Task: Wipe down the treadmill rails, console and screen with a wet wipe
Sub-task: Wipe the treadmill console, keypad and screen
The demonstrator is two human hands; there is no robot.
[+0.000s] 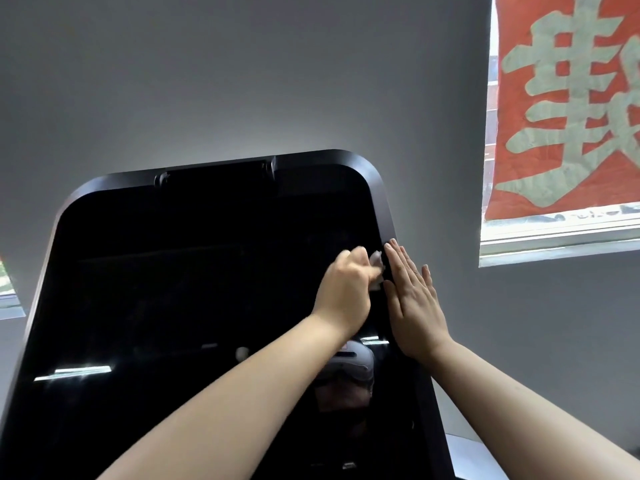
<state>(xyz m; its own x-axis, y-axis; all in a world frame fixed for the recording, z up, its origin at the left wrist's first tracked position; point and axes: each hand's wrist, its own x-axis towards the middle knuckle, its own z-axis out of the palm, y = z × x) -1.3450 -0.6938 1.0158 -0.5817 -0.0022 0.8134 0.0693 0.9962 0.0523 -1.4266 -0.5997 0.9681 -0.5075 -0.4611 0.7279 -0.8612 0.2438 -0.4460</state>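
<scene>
The treadmill's large black screen (180, 289) fills the lower middle of the view, tilted back, with a rounded dark frame (367, 168). My left hand (346, 289) grips a small white wet wipe (376, 259) and holds it against the glass near the screen's right edge. My right hand (412, 303) lies flat with straight fingers along the right side of the frame, just beside the wipe. Most of the wipe is hidden under my left fingers.
A grey wall (207, 81) stands behind the screen. At upper right is a window (554, 244) with a red banner (561, 109) bearing pale characters. The glass reflects ceiling lights (79, 372) and a white headset (349, 362).
</scene>
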